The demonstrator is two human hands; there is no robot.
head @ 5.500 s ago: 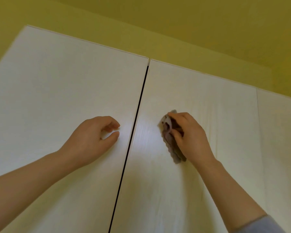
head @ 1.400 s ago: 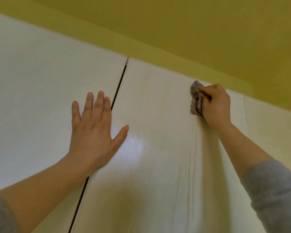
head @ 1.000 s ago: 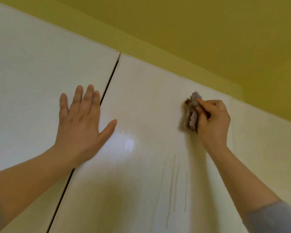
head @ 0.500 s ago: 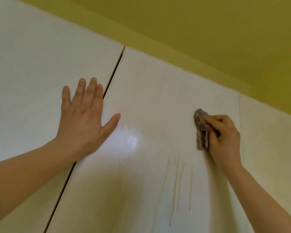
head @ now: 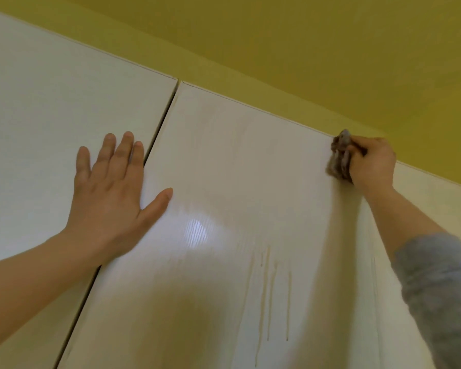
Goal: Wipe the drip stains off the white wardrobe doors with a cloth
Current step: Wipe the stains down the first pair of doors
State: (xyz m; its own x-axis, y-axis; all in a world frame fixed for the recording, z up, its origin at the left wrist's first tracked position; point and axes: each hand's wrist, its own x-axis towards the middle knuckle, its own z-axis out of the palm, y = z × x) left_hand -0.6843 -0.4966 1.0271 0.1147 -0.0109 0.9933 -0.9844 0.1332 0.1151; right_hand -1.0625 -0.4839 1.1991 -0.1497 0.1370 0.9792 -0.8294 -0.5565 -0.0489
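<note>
Two white wardrobe doors fill the view, the left door (head: 45, 134) and the middle door (head: 237, 169), split by a dark gap. My right hand (head: 371, 163) grips a bunched grey-brown cloth (head: 338, 158) and presses it against the middle door's top right corner. Brownish drip stains (head: 270, 294) run down the lower middle of that door, well below the cloth. My left hand (head: 109, 193) lies flat with fingers spread across the gap, its thumb on the middle door.
A third white panel (head: 437, 206) adjoins on the right. Yellow-green wall and ceiling (head: 304, 49) sit just above the door tops. A bright light reflection (head: 196, 233) shines on the middle door.
My right hand has carried the cloth up from mid-door to the top right corner. My left hand stays pressed flat in the same place.
</note>
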